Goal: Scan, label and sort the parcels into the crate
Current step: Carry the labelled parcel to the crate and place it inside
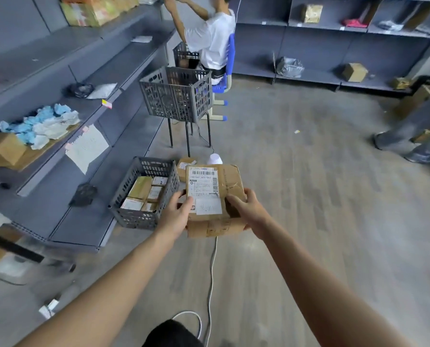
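I hold a brown cardboard parcel [230, 181] in front of me above the floor, its top carrying a barcode shipping label and a smaller white label below it. My left hand [176, 214] grips its left near edge, thumb on the small label. My right hand [244, 206] grips the right near side. Just left of the parcel a dark grey plastic crate [123, 209] stands on the floor, holding several labelled brown parcels. A small parcel [183, 165] lies on the floor behind the held one.
Grey shelving runs along the left and back walls, with boxes, crumpled paper and bags. Another grey crate [176, 96] sits on a stool ahead, beside a seated person in a white shirt [211, 38]. A white cable [212, 271] trails across the floor. A person's legs [409, 136] stand at right.
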Demonstrator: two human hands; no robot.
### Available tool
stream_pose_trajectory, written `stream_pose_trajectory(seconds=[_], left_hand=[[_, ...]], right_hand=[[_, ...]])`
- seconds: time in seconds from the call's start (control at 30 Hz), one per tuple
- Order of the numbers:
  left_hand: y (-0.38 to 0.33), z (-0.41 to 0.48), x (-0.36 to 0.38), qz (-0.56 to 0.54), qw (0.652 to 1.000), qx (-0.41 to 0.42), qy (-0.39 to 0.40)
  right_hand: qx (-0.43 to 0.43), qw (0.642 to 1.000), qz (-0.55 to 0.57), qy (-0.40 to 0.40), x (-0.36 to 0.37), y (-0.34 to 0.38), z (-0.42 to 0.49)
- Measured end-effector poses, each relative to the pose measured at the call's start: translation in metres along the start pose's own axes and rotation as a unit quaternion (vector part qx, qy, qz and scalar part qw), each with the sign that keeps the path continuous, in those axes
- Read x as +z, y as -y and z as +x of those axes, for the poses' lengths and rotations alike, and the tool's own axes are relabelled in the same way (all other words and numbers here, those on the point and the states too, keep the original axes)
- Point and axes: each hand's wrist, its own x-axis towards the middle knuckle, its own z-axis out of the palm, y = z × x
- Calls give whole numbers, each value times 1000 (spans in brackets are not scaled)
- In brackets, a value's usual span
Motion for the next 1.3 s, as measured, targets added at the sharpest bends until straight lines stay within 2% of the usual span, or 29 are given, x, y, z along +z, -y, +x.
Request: stream_pose_trajectory(seconds=[0.3, 0.57, 0.83, 1.2, 1.3], left_hand=[[-17, 99, 23, -46, 998, -42, -18], [-40, 245, 9, -205, 970, -126, -21], [-51, 352, -38, -204, 967, -130, -80], [-60, 467, -85, -221, 955, -166, -113], [-72, 506, -94, -191, 953, -179, -152]], right_hand=[[-19, 998, -57, 36, -19, 50, 115], [-42, 976, -205, 62, 14, 135, 247], [-17, 956, -260, 134, 71, 203, 348], [-59, 918, -301, 251, 144, 265, 500], [-73, 901, -305, 300, 169, 277, 556]])
